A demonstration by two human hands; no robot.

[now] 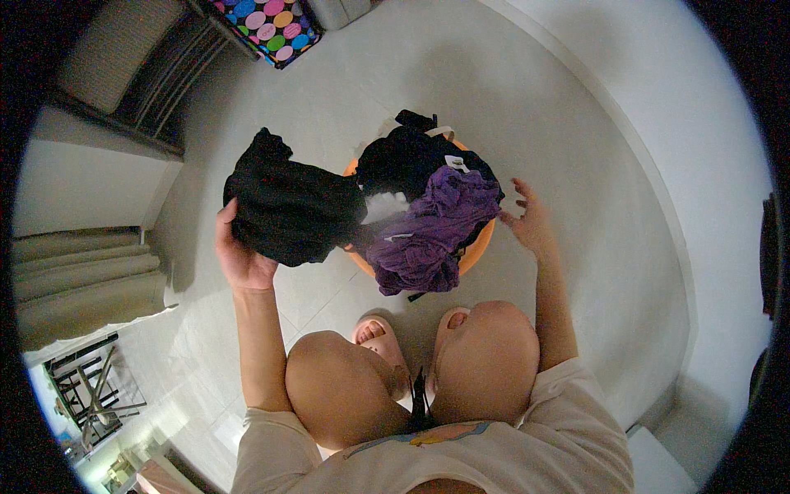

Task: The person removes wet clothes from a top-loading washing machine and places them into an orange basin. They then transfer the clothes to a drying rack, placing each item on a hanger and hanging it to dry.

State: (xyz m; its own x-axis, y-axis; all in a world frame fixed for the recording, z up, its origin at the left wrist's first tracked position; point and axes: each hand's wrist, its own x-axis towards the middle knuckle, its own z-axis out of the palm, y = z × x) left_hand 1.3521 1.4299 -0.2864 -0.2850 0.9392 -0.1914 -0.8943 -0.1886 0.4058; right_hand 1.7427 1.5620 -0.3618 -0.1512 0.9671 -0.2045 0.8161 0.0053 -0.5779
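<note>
An orange plastic basin (pixel 480 249) stands on the floor in front of my feet, heaped with clothes. Among them are a crumpled purple cloth (pixel 453 204), black fabric (pixel 401 154) and a piece of white cloth (pixel 386 207). My left hand (pixel 244 259) holds a bundled black garment (pixel 290 207) at the basin's left side, thumb on its near left edge and palm beneath. The garment's right end meets the clothes in the basin. Just right of the basin is my right hand (pixel 524 219), its fingers apart, close to the purple cloth, with nothing visibly held.
Pale tiles form the floor (pixel 321 296). A box with colourful dots (pixel 274 31) stands at the far left, near a woven-surfaced piece of furniture (pixel 117 49). A curtain (pixel 86 278) hangs at left. A white wall (pixel 710 185) curves along the right. My slippers (pixel 386 346) are below the basin.
</note>
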